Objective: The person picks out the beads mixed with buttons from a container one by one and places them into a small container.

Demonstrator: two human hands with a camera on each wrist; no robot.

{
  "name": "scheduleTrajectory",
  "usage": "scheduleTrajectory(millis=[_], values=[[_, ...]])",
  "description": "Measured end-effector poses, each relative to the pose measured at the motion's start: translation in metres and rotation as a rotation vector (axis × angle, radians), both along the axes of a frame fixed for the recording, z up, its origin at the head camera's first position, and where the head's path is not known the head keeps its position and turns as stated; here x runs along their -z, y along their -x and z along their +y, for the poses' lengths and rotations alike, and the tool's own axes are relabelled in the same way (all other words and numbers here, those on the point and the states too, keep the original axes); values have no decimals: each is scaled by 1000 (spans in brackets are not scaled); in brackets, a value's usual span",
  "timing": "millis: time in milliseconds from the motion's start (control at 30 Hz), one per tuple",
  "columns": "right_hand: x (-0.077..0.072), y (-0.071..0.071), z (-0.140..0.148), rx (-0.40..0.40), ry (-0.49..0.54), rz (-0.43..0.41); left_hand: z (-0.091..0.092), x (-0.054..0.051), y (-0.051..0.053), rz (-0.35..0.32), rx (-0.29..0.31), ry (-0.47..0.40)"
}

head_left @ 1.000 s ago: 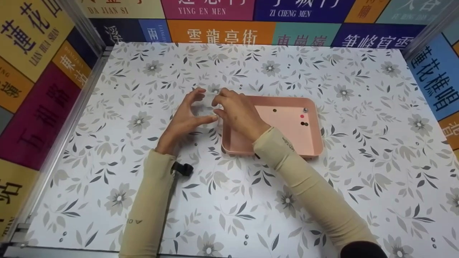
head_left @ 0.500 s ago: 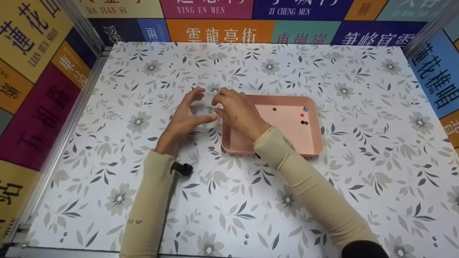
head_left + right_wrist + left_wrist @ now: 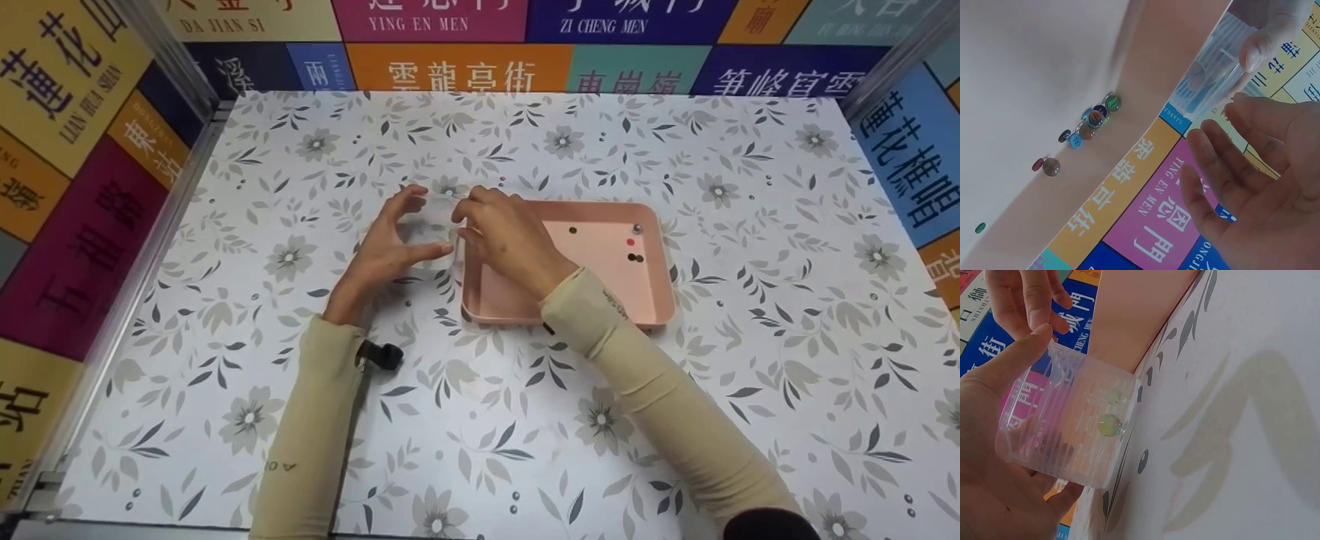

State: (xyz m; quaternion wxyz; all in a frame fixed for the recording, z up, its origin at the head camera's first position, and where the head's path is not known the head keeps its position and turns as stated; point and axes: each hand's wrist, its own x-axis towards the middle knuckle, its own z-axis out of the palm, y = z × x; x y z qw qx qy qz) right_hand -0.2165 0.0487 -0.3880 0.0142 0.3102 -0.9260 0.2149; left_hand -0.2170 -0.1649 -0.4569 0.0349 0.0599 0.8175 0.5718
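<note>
My left hand (image 3: 384, 247) grips a clear plastic container (image 3: 1067, 410) with ribbed sides, its thumb at the rim and its fingers around the far side. A yellow-green glass marble (image 3: 1109, 425) lies at the bottom of the container. Beside the container's mouth, over the left wall of a pink tray (image 3: 592, 289), is my right hand (image 3: 514, 240). Its fingers are loosely bent, and nothing shows between them in the right wrist view. Inside the tray, marbles such as a brown one (image 3: 1051, 167) lie among buttons like a light blue one (image 3: 1076, 140).
A white tabletop (image 3: 480, 435) with a flower print carries the tray and container. Colourful panels (image 3: 457, 71) with Chinese lettering stand along the back and both sides. A black strap (image 3: 382, 354) sits on the left wrist.
A greenish marble shows in the container half a second ago, but not a second ago. My right hand has since shifted slightly right, away from the container; the left hand stays nearly still.
</note>
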Motion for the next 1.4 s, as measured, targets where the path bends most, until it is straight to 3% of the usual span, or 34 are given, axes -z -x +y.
scheduleTrajectory(millis=[500, 833, 1133, 1400], values=[[1, 1, 26, 38, 65, 19, -1, 0, 0, -12, 8, -33], [0, 6, 41, 98, 17, 9, -2, 1, 0, -22, -4, -30], [-1, 7, 56, 108, 37, 40, -2, 2, -1, -19, -8, -6], [-2, 9, 68, 145, 11, 18, 0, -4, -3, -47, -2, -19]])
